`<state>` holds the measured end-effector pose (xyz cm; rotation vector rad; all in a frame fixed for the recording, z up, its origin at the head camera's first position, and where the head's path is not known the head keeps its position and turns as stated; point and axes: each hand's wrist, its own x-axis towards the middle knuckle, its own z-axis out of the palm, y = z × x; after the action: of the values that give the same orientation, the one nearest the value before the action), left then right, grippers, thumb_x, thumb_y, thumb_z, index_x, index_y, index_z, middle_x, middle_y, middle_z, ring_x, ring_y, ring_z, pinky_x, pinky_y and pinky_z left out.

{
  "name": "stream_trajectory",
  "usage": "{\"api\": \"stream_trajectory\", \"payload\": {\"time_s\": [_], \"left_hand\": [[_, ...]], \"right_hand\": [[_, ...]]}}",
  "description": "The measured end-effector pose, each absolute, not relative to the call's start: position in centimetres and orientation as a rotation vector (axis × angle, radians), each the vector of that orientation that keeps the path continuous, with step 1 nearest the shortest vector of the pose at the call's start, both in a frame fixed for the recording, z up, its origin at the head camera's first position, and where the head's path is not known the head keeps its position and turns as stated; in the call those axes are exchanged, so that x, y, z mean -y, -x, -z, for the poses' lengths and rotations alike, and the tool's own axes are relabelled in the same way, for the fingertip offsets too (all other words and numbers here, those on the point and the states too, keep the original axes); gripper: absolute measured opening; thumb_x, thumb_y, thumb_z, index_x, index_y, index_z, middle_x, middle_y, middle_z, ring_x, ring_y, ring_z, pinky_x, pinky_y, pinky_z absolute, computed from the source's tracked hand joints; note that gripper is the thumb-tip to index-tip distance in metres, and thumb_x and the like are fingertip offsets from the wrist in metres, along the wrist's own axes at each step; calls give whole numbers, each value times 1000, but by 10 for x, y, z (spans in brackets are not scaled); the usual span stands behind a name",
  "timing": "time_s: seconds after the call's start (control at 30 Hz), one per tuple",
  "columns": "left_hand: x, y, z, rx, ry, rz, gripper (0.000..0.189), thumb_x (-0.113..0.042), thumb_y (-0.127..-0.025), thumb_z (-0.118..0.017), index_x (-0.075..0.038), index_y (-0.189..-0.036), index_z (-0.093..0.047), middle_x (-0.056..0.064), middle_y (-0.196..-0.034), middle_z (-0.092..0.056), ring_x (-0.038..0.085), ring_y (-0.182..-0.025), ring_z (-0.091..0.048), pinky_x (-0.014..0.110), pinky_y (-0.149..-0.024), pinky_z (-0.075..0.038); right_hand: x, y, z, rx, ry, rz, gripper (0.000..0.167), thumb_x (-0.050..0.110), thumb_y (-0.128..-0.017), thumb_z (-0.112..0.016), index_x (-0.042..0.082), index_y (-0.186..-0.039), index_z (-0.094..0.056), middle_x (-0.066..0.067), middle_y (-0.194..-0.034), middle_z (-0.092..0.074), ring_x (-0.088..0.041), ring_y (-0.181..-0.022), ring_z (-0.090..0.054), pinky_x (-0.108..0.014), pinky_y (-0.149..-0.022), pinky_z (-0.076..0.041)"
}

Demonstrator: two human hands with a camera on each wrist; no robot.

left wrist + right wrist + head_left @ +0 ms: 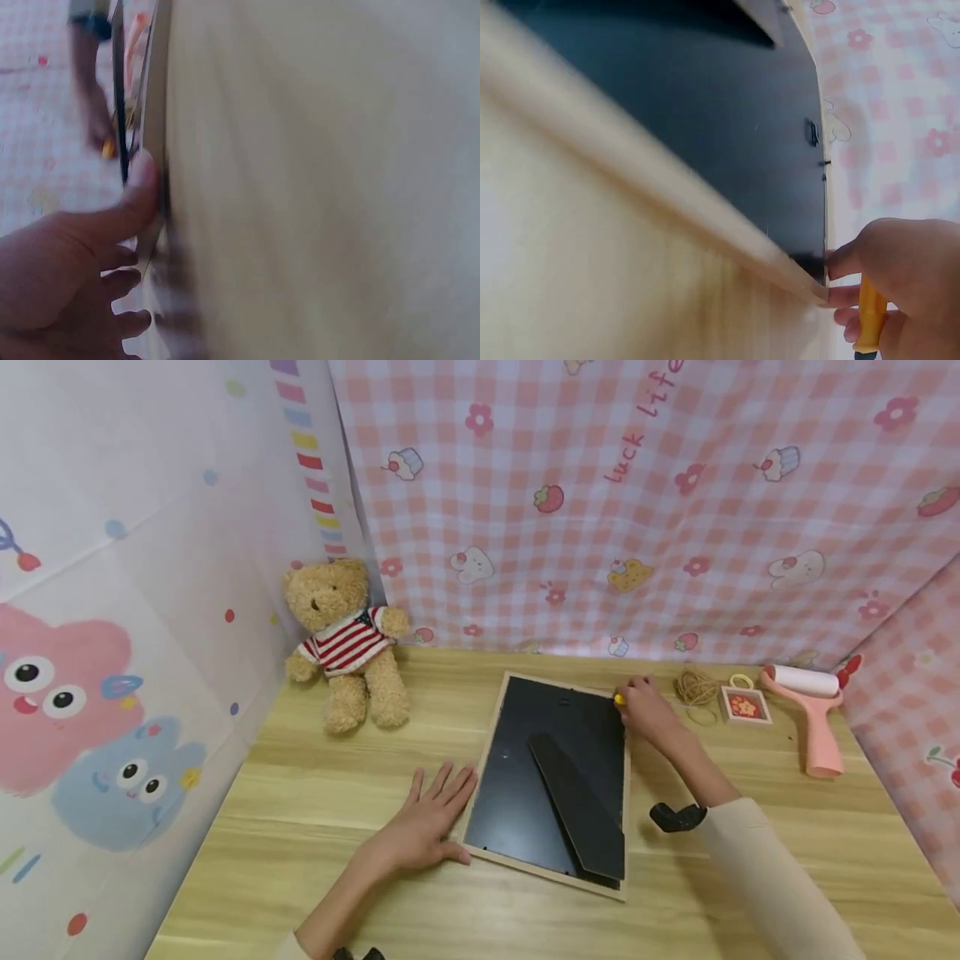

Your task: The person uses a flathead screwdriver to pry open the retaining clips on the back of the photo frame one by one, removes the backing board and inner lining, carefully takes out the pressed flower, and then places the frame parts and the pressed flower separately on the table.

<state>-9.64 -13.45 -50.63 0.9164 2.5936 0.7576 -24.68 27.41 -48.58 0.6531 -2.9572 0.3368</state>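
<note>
Pale wooden frame (517, 793), smooth black back (581, 727) up, lay with one end near grained table (300, 827)'s far edge. Left hand (429, 821), fingers splayed, touched its side; right hand (648, 708) curled round yellow handle (870, 311).

Pink checked cloth (585, 535) hangs behind the wood-grain table (442, 718).

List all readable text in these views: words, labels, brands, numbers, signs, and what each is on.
"luck life": printed on the pink checked curtain, head view.
Picture frame backboard: no readable text.
Yellow handle: no readable text.
Small framed flower picture: any lettering too small to read.
</note>
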Motion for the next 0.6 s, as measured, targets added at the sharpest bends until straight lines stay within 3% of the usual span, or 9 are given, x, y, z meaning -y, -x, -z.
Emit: {"api": "stream_trajectory", "payload": {"time_s": [0.1, 0.2, 0.27, 0.37, 0.5, 0.6], "left_hand": [[141, 106, 501, -2750, -893, -693, 98, -32, -84, -91, 7, -162, -46, 26, -177, -31, 56, -163, -25, 75, -131, -17], [143, 114, 499, -2937, -818, -688, 62, -22, -80, -95, 8, -129, -71, 28, -158, -57, 51, -146, -52, 65, -121, -43], [145, 118, 503, -3046, -745, -712, 37, -18, -78, -97, 0, -100, -73, 22, -129, -70, 42, -121, -64, 56, -105, -53], [146, 123, 509, -3116, -594, -746, 37, -19, -82, -96, -12, -75, -61, 6, -88, -63, 26, -85, -61, 45, -82, -54], [143, 128, 514, -3083, -498, -857, 32, -14, -89, -91, -14, -73, -63, -1, -76, -61, 18, -72, -60, 42, -69, -56], [141, 135, 527, -3024, -503, -1025, 13, -7, -96, -80, -8, -85, -73, 3, -89, -69, 22, -82, -68, 45, -76, -60]], "right_hand": [[-283, 231, 485, 2942, -662, -278, 12, -7, -93, -74, -14, -102, -71, -29, -96, -63, -51, -96, -62, -63, -94, -54], [-290, 216, 486, 2958, -642, -203, 9, -7, -92, -74, -14, -98, -71, -27, -93, -60, -50, -93, -61, -61, -88, -57], [-293, 208, 485, 2976, -618, -155, 8, -7, -92, -74, -13, -95, -69, -28, -94, -59, -50, -94, -60, -60, -86, -58], [-295, 197, 483, 3020, -577, -113, 9, -6, -94, -72, -14, -93, -67, -30, -97, -58, -51, -97, -57, -60, -85, -59], [-297, 184, 476, 3123, -524, -131, 9, -7, -95, -69, -14, -90, -67, -34, -100, -57, -56, -103, -56, -60, -84, -59], [-299, 172, 471, 3227, -450, -177, 10, -6, -95, -72, -14, -89, -69, -38, -102, -56, -60, -106, -55, -61, -79, -60]]}}
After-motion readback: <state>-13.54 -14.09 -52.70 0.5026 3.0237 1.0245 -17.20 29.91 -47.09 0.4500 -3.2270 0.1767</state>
